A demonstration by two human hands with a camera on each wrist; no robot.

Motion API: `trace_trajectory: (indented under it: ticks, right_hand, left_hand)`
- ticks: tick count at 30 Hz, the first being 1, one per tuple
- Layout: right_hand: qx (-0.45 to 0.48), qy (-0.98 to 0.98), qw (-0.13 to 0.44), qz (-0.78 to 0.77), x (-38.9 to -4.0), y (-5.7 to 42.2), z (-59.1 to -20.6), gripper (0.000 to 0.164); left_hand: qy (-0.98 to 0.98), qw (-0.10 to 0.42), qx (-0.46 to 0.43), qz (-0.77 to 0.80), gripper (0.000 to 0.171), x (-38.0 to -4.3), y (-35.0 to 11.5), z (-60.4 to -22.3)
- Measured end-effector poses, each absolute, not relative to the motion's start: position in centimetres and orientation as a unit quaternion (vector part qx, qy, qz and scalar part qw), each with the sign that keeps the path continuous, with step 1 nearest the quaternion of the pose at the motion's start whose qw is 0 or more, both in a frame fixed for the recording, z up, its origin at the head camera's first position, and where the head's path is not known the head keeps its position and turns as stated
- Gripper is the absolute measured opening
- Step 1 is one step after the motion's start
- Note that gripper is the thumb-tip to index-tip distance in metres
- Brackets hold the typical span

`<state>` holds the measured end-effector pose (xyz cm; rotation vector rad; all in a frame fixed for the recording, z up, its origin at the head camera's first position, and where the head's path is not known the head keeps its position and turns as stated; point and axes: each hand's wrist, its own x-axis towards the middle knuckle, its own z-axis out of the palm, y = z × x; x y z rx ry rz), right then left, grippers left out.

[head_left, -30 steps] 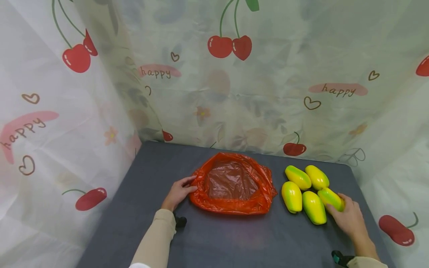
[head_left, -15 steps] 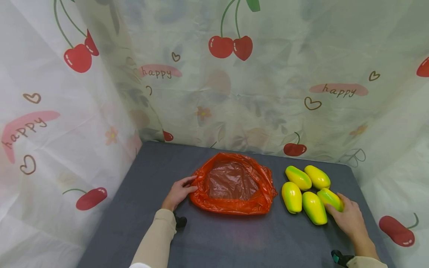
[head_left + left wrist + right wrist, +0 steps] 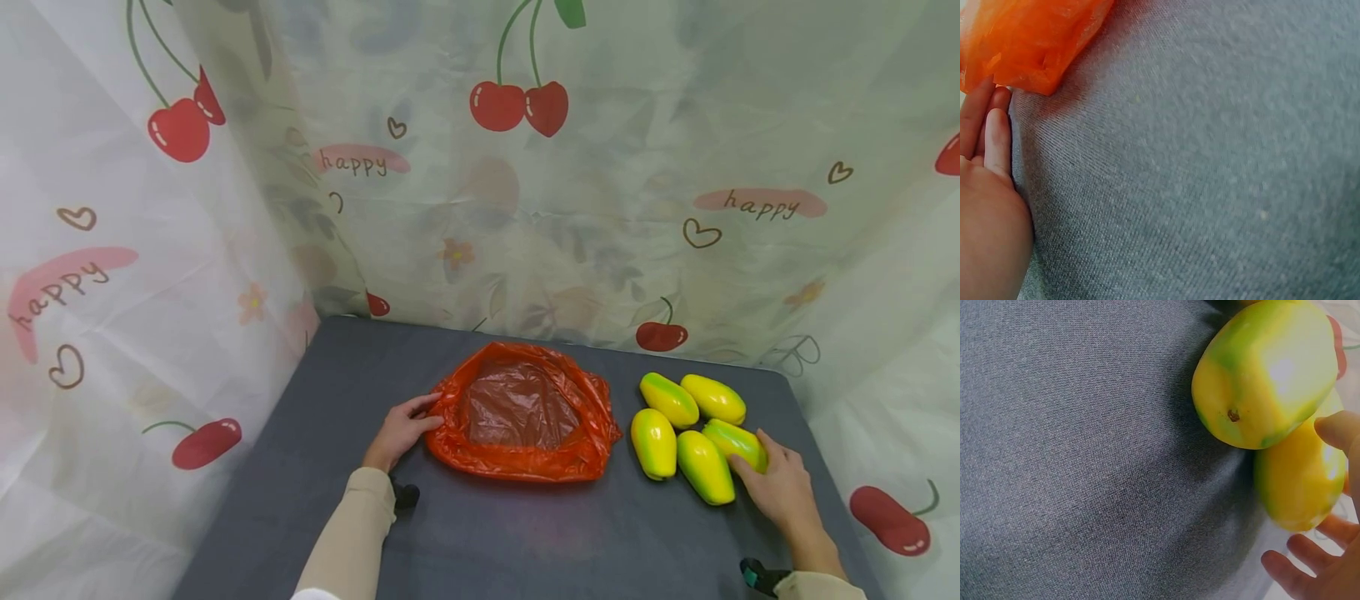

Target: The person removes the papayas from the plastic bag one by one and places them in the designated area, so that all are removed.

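Observation:
A red-orange plastic bag (image 3: 517, 465) lies on the table with its mouth spread wide. Its left edge is touched by my left hand (image 3: 397, 433); in the left wrist view the fingers (image 3: 999, 134) stretch straight to the bag (image 3: 1035, 50). At the right, several yellow-green mangoes (image 3: 703, 467) lie close together. My right hand (image 3: 783, 492) is at the right end of the nearest-right mango (image 3: 731, 442), thumb on its near side. In the right wrist view the thumb overlaps that mango (image 3: 1300, 475), while the other fingers (image 3: 1285, 572) spread loosely beside it.
The dark grey table (image 3: 540, 542) is enclosed by a pale curtain (image 3: 585, 183) printed with cherries and hearts. Dark straps with small devices sit at both wrists. Between the bag and the mangoes is a narrow strip of tabletop.
The mango at my right hand has shifted slightly left and turned. The back-right mango has turned a little too. My left hand and the bag have stayed in place.

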<state>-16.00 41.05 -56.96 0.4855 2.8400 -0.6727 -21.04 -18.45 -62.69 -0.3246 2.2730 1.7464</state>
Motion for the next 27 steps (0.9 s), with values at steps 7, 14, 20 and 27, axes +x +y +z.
trace_trajectory:
  ticks: [7,14,20,27]
  right_hand:
    - [0.176,0.952,0.091,-0.233,-16.0,40.7,-56.7,0.09]
    - [0.171,0.956,0.057,-0.231,-15.9,40.4,-56.7,0.086]
    - [0.148,0.966,-0.005,-0.211,-16.0,38.9,-55.5,0.078]
    - [0.116,0.972,-0.052,-0.199,-16.6,36.2,-53.7,0.075]
  left_hand:
    - [0.779,0.127,-0.11,0.604,0.053,-20.9,-18.3,-62.5]
    - [0.764,0.124,-0.098,0.625,0.054,-20.7,-18.4,-62.4]
    - [0.748,0.119,-0.091,0.646,0.056,-20.5,-18.7,-62.2]
    - [0.738,0.112,-0.112,0.656,0.052,-20.5,-18.8,-61.4]
